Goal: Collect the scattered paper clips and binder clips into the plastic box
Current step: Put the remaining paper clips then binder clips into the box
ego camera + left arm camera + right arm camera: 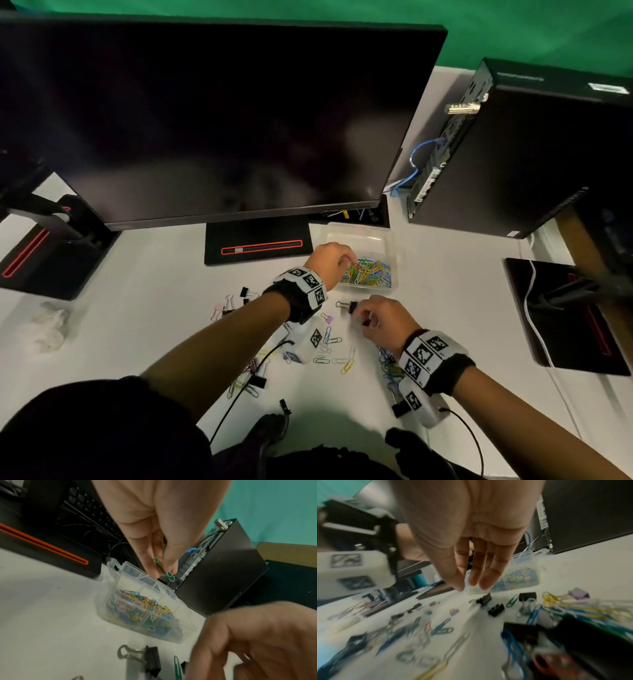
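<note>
The clear plastic box (363, 234) (105, 609) (524, 576) lies open, with a heap of coloured paper clips (368, 272) in its near half. My left hand (349, 262) (163, 573) hovers over that heap and pinches a green paper clip (164, 570) by thumb and fingertip. My right hand (359, 313) (469, 586) hangs just in front of the box, fingers pointing down above a black binder clip (351, 306) (151, 658) (485, 599); I see nothing held in it. Loose paper clips (330, 339) and binder clips (236, 301) lie scattered across the white table.
A large dark monitor (222, 120) and its stand base (257, 245) stand behind the box. A black computer case (513, 154) is at the right, a second stand (44, 246) and crumpled tissue (44, 329) at the left. A black pad (561, 315) lies far right.
</note>
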A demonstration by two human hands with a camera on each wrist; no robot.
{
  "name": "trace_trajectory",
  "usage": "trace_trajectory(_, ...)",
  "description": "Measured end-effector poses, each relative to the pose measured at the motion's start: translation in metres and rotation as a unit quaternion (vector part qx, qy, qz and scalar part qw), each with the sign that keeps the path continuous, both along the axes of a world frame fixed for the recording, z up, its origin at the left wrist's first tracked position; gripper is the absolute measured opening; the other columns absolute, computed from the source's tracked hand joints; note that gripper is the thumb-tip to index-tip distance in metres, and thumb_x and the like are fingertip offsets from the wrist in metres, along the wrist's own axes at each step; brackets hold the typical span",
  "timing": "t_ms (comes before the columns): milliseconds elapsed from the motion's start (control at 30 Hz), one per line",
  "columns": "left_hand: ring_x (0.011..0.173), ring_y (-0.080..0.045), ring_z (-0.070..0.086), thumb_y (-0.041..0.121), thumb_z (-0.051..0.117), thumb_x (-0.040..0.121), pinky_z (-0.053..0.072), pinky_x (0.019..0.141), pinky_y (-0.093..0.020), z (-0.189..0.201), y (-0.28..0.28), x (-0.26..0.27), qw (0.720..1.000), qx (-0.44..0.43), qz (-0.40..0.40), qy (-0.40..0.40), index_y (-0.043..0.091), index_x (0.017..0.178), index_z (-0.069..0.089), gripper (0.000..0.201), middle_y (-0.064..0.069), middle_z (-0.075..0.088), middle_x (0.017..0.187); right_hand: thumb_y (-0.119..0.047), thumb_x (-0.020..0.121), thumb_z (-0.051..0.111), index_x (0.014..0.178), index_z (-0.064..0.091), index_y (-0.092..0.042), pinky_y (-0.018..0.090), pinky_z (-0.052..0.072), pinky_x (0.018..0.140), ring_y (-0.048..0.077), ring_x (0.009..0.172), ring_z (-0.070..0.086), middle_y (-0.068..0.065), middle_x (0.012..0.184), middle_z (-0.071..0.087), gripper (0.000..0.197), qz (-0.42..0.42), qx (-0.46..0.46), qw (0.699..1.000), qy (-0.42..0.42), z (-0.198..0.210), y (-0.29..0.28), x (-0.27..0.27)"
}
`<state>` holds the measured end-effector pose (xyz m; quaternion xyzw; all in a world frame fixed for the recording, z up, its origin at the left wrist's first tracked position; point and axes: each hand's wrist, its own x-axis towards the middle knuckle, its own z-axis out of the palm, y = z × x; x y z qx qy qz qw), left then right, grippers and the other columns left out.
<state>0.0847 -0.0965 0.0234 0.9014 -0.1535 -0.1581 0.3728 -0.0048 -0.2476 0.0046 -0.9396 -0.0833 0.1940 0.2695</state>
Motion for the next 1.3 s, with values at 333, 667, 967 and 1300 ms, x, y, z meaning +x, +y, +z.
trace_trajectory(333, 0.101, -0.020, 0.055, 0.009, 0.050, 0.090, 0.042, 0.097, -0.028, -0.014, 0.043, -0.021, 0.994, 0.054, -0.086, -0.030, 0.013, 0.115, 0.062, 0.028, -0.009, 0.058, 0.115, -0.018, 0.069, 0.075, 0.133, 0.042, -0.029, 0.014, 0.033, 0.074, 0.010, 0.085, 0.040, 0.003, 0.120, 0.037, 0.073, 0.081, -0.029, 0.992, 0.092, -0.022, 0.010, -0.037)
trace_trajectory(667, 0.119, -0.028, 0.044, 0.034, 0.084, 0.060, 0.040, 0.103, -0.035, -0.045, 0.097, -0.075, 0.944, 0.265, -0.166, 0.108, 0.015, 0.137, 0.030, 0.096, -0.011, 0.033, 0.132, -0.022, 0.063, 0.082, 0.134, 0.042, -0.022, 0.021, 0.031, 0.102, 0.022, 0.118, 0.042, 0.009, 0.127, 0.035, 0.081, 0.034, 0.018, 0.994, 0.105, -0.042, 0.045, -0.017)
trace_trajectory(967, 0.107, -0.030, 0.052, 0.008, 0.066, 0.080, 0.041, 0.088, -0.031, -0.052, 0.069, -0.084, 0.964, 0.196, -0.152, 0.098, 0.014, 0.119, 0.056, 0.041, -0.012, 0.045, 0.120, -0.020, 0.068, 0.078, 0.089, 0.068, -0.012, 0.021, 0.034, 0.070, 0.016, 0.085, 0.050, -0.002, 0.089, 0.046, 0.025, 0.035, 0.027, 0.997, 0.069, -0.043, 0.050, -0.022)
trace_trajectory(1300, 0.107, -0.027, 0.057, -0.002, 0.047, 0.083, 0.042, 0.084, -0.027, -0.040, 0.055, -0.079, 0.958, 0.203, -0.183, 0.085, 0.010, 0.102, 0.070, 0.032, -0.011, 0.062, 0.114, -0.016, 0.077, 0.068, 0.088, 0.068, -0.007, 0.021, 0.044, 0.073, 0.011, 0.074, 0.054, 0.008, 0.088, 0.070, 0.013, 0.011, 0.002, 0.996, 0.093, -0.029, 0.023, -0.016)
